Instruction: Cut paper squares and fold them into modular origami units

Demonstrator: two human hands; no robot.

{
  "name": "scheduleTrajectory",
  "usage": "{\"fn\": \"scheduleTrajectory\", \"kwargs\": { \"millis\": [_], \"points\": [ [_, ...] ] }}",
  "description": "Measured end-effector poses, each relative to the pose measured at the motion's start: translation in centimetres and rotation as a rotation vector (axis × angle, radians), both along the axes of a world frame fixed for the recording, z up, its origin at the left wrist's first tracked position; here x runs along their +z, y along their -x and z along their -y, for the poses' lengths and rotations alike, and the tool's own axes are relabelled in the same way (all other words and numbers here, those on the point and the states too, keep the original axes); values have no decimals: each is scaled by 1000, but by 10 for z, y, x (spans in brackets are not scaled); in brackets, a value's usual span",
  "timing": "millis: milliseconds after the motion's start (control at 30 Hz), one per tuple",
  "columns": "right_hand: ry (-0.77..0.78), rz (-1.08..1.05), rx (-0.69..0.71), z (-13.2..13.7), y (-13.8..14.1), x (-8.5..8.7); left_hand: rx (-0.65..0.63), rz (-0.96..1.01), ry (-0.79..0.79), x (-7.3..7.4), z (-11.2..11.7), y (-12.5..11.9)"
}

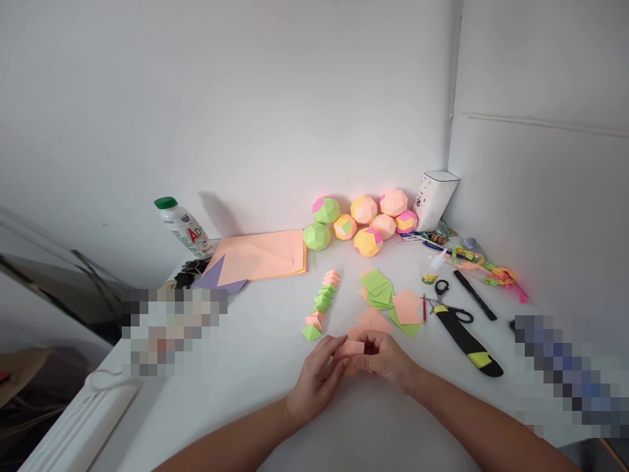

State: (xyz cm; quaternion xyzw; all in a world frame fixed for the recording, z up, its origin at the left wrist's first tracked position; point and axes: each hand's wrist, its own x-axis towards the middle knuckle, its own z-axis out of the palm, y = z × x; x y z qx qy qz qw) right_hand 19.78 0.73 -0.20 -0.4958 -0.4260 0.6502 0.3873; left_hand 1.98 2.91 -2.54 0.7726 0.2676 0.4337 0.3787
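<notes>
Between my hands, low over the table, is a small peach paper piece (354, 348). My left hand (317, 375) grips its left side, fingers closed. My right hand (386, 359) pinches the right edge between thumb and fingers. Part of the paper is hidden behind my fingers, so I cannot tell its folds. Just beyond my hands lie loose peach paper pieces (407, 307) and a fanned stack of green paper pieces (377, 288). To the left, a slanting row of folded green and peach paper units (323, 301) stands on the table.
Several faceted paper balls (367, 242) sit along the wall beside peach paper sheets (263, 255). A bottle (185, 228) stands at back left, a white box (435, 200) at back right. Scissors (455, 313), a black-and-yellow cutter (466, 341), a black pen (475, 295) and a glue bottle (436, 260) lie right.
</notes>
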Motion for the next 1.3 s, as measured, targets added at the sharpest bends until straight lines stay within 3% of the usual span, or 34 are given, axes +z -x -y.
{"fn": "scheduleTrajectory", "kwargs": {
  "millis": [300,433,700,1033,1300],
  "points": [
    [-359,113,-48,1,-3,-8,41,23,216,-5,-1,-1],
    [-431,167,-79,2,-2,-3,21,-32,240,0,0,-1],
    [-324,64,-159,3,-2,-6,-23,-105,272,8,1,-3],
    [-300,3,-88,-2,-3,4,-67,-109,307,8,0,-3],
    [-240,-48,-79,-3,-4,1,-84,-98,339,8,-1,-4]
  ]
}}
